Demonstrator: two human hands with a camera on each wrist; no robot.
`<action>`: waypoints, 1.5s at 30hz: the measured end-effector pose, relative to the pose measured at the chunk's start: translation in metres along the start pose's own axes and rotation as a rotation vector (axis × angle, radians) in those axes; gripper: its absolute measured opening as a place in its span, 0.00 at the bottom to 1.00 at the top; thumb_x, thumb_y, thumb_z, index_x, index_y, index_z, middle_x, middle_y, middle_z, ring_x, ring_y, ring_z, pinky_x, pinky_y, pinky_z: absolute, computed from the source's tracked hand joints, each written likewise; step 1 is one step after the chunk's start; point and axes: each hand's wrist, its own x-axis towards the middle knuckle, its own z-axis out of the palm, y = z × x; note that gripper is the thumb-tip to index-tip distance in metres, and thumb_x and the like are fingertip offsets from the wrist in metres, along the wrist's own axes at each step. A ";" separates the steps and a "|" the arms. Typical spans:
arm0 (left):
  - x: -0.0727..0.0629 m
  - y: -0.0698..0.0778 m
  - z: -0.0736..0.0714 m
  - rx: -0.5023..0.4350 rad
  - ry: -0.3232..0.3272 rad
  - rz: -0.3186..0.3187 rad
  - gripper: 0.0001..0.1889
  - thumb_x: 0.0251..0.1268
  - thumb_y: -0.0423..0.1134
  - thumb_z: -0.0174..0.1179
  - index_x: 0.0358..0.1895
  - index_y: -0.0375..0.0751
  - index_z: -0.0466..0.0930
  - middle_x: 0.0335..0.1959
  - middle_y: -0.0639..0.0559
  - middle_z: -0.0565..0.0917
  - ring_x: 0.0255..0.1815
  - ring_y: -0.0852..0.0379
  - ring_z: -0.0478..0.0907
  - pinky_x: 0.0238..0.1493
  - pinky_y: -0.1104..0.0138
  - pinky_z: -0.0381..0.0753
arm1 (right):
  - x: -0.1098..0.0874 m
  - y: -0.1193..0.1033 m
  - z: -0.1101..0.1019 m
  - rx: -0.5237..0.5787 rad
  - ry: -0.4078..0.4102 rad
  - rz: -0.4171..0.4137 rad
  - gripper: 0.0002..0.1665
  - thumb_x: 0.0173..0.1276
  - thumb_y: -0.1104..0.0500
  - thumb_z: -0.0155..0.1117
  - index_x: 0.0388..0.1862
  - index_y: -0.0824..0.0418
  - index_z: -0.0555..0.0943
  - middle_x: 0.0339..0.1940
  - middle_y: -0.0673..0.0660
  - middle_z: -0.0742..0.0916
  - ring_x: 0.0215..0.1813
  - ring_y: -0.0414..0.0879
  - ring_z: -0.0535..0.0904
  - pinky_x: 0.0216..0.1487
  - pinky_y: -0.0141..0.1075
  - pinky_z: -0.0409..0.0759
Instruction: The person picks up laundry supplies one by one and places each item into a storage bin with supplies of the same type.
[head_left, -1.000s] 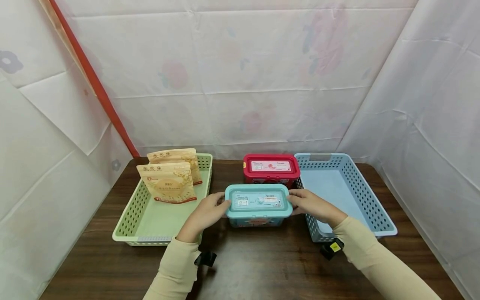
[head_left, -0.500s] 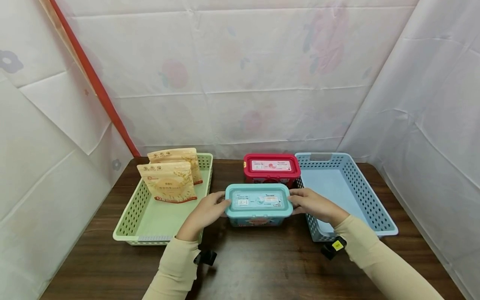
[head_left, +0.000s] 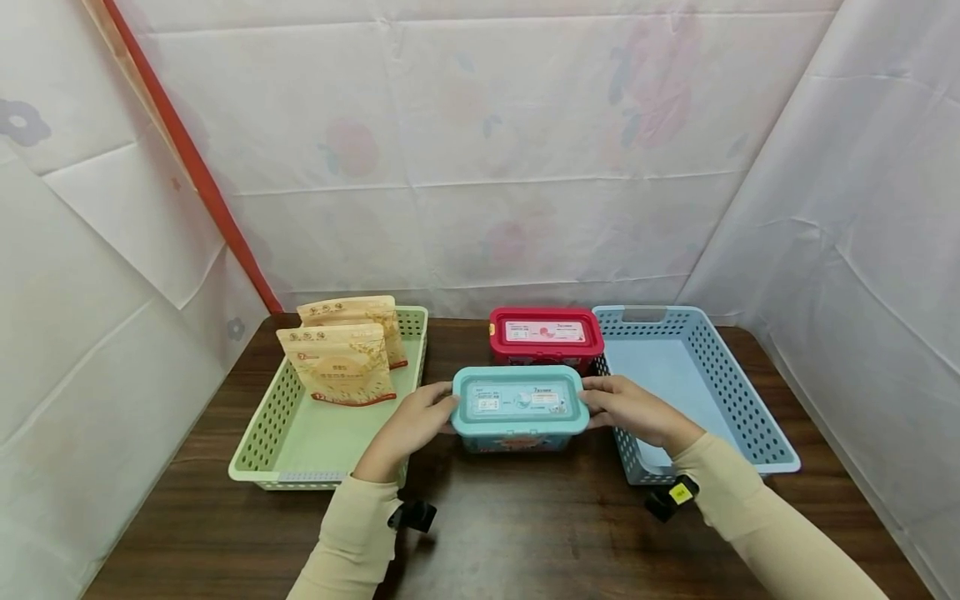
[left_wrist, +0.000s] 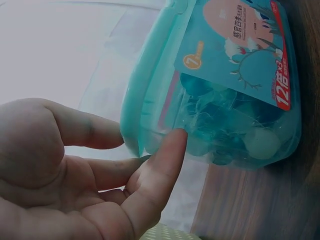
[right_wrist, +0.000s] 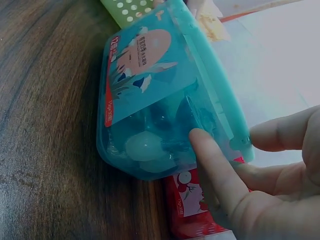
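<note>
A teal plastic box of laundry pods point(head_left: 521, 404) with a lid stands upright in the middle of the dark table in the head view. Round pods show through its clear wall in both wrist views. My left hand point(head_left: 412, 423) grips its left end, thumb at the lid rim point(left_wrist: 131, 115) and fingers against the wall below. At the other end my right hand point(head_left: 637, 411) holds it the same way, one fingertip point(right_wrist: 201, 137) on the side wall. Just behind it is a similar box in red point(head_left: 546, 336), its front partly hidden.
On the left a green basket point(head_left: 262, 442) holds two yellow pouches point(head_left: 339, 367), standing up inside. A light blue basket point(head_left: 678, 392) is at the right, beside the red box and close to my right hand. White sheets point(head_left: 480, 167) hang behind the wooden table point(head_left: 517, 533).
Both hands keep their hold on the teal box, which stays in place. The whole head view has shifted very slightly.
</note>
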 end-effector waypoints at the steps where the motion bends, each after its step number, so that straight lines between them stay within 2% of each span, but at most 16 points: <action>1: 0.000 0.000 0.000 -0.009 0.001 0.002 0.23 0.78 0.36 0.48 0.68 0.23 0.68 0.53 0.35 0.82 0.40 0.48 0.85 0.47 0.51 0.84 | 0.000 0.000 0.000 0.002 0.006 -0.003 0.32 0.82 0.60 0.46 0.73 0.82 0.56 0.59 0.70 0.79 0.50 0.49 0.82 0.53 0.41 0.83; 11: 0.002 -0.002 -0.006 -0.186 -0.020 0.016 0.25 0.78 0.37 0.52 0.70 0.26 0.66 0.54 0.34 0.80 0.43 0.47 0.86 0.47 0.58 0.85 | -0.008 -0.004 -0.003 0.012 0.082 -0.025 0.34 0.81 0.58 0.51 0.73 0.80 0.58 0.62 0.71 0.77 0.50 0.45 0.80 0.52 0.37 0.83; 16: 0.002 -0.001 -0.010 -0.276 -0.021 0.017 0.26 0.77 0.40 0.55 0.70 0.27 0.67 0.57 0.34 0.79 0.45 0.48 0.85 0.48 0.57 0.85 | -0.012 -0.007 -0.003 0.029 0.123 -0.045 0.35 0.81 0.57 0.52 0.73 0.81 0.58 0.61 0.71 0.78 0.50 0.44 0.80 0.51 0.37 0.83; 26: 0.000 0.001 -0.014 -0.468 -0.015 -0.008 0.26 0.75 0.41 0.59 0.70 0.30 0.70 0.53 0.40 0.82 0.44 0.56 0.83 0.48 0.63 0.84 | -0.022 -0.020 0.000 0.070 0.140 -0.091 0.33 0.81 0.58 0.53 0.73 0.80 0.60 0.62 0.72 0.78 0.48 0.42 0.83 0.50 0.36 0.83; 30: 0.002 0.002 -0.014 -0.551 0.003 -0.023 0.26 0.74 0.40 0.60 0.69 0.31 0.71 0.51 0.44 0.83 0.44 0.57 0.83 0.47 0.64 0.84 | -0.024 -0.024 0.000 0.069 0.152 -0.105 0.34 0.81 0.57 0.53 0.74 0.79 0.60 0.65 0.74 0.75 0.49 0.42 0.83 0.50 0.36 0.83; 38: 0.002 0.005 -0.011 -0.577 0.024 -0.020 0.25 0.74 0.39 0.60 0.68 0.30 0.71 0.50 0.44 0.83 0.44 0.57 0.83 0.47 0.64 0.84 | -0.026 -0.027 -0.001 0.070 0.181 -0.097 0.34 0.80 0.57 0.54 0.75 0.76 0.60 0.72 0.74 0.68 0.50 0.41 0.83 0.50 0.37 0.84; 45: 0.002 0.012 -0.010 -0.607 0.013 -0.005 0.26 0.74 0.40 0.60 0.70 0.33 0.71 0.51 0.45 0.83 0.46 0.56 0.83 0.50 0.62 0.84 | -0.031 -0.033 -0.002 0.036 0.267 -0.096 0.37 0.80 0.51 0.56 0.75 0.74 0.62 0.68 0.72 0.73 0.51 0.42 0.82 0.52 0.42 0.83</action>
